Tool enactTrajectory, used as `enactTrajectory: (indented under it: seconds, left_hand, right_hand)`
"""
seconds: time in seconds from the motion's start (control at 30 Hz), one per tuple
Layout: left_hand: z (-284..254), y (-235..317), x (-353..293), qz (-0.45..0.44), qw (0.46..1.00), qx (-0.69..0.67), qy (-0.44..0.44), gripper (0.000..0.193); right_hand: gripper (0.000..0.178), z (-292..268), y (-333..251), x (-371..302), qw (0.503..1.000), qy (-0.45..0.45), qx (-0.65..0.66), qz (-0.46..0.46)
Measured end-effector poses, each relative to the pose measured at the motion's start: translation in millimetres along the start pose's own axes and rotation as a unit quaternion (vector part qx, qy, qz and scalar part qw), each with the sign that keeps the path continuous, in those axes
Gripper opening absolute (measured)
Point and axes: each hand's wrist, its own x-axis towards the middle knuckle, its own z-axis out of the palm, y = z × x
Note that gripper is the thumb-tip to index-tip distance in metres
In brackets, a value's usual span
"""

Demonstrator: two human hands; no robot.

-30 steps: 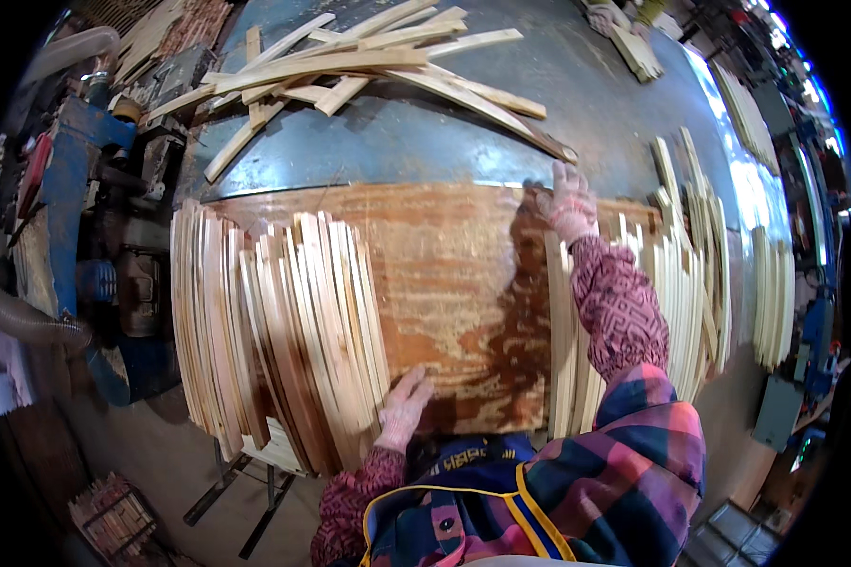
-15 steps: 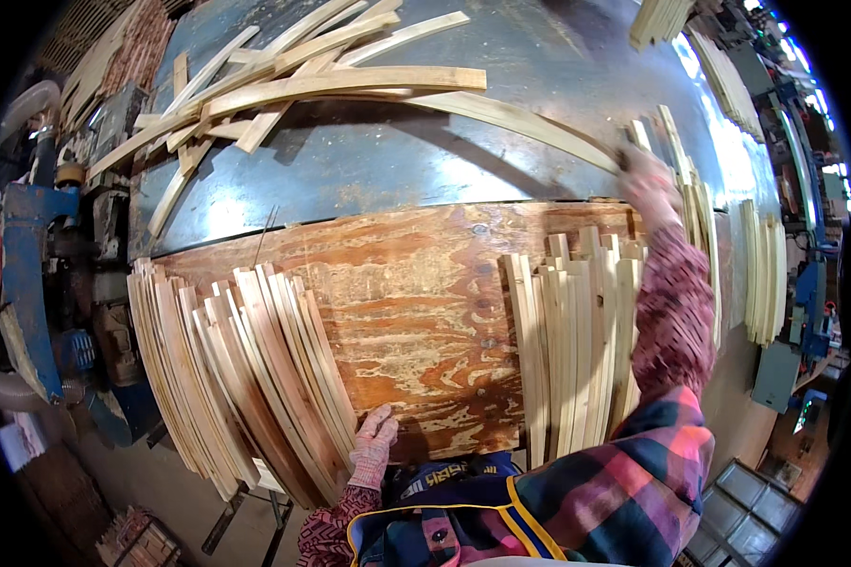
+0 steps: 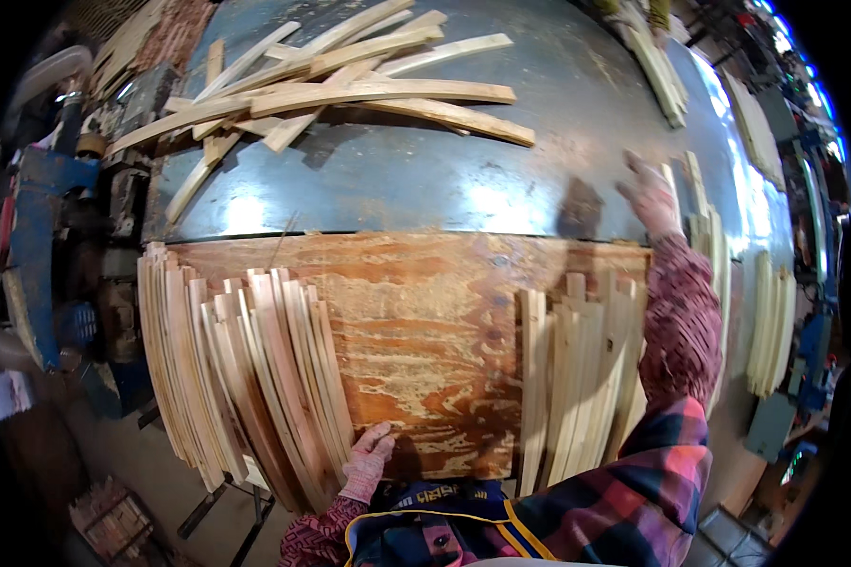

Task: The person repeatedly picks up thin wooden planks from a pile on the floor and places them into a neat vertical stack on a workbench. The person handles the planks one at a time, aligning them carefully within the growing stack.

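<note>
My right hand (image 3: 652,200), in a pale glove, is stretched out over the blue-grey metal table (image 3: 577,94), its fingers apart and nothing in them. Beneath its forearm stands the right-hand row of wooden slats (image 3: 577,378). Across the table, to the left, curved wooden strips (image 3: 378,92) lie crossed in a loose heap. Down at the near edge of the plywood board (image 3: 425,350), my gloved left hand (image 3: 369,460) rests with extended fingers beside the left-hand row of slats (image 3: 255,378), holding nothing.
At the top right, another person's gloved hands (image 3: 660,13) are at a bundle of slats (image 3: 654,71). More slats (image 3: 771,321) stand farther right. A blue machine (image 3: 52,227) with a grey duct (image 3: 52,71) is on the left.
My right hand has let go of a long curved strip, which now lies farther left on the heap. Another person's hands have come into view at the top right. My left hand stays nearly put.
</note>
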Motion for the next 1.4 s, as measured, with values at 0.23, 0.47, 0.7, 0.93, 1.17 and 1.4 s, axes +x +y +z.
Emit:
enactTrajectory:
  seconds: [0.23,0.47,0.7,0.93,1.17,1.4]
  left_hand:
    - [12,13,-5,-0.005,0.996,-0.061,0.071,0.025]
    - [11,2,-4,0.033,0.999,-0.029,0.019,0.026]
    - [7,-3,7,0.04,0.998,-0.046,-0.025,0.035]
    - [5,5,8,0.02,1.0,-0.014,-0.003,0.032]
    - [13,16,-3,-0.018,0.999,0.03,0.04,0.029]
    - [3,-5,2,-0.022,0.998,-0.054,0.024,0.03]
  right_hand:
    - [0.056,117,-216,104,0.997,-0.012,-0.068,-0.041]
    - [0.02,11,-182,55,0.967,-0.191,-0.165,-0.024]
    - [0.013,-115,113,-147,0.935,0.051,-0.351,0.015]
    - [0.077,-103,89,-153,0.954,0.139,-0.132,0.232]
    - [0.066,76,-141,43,1.0,0.014,-0.01,-0.019]
    - [0.036,72,-190,106,0.957,-0.15,-0.119,0.217]
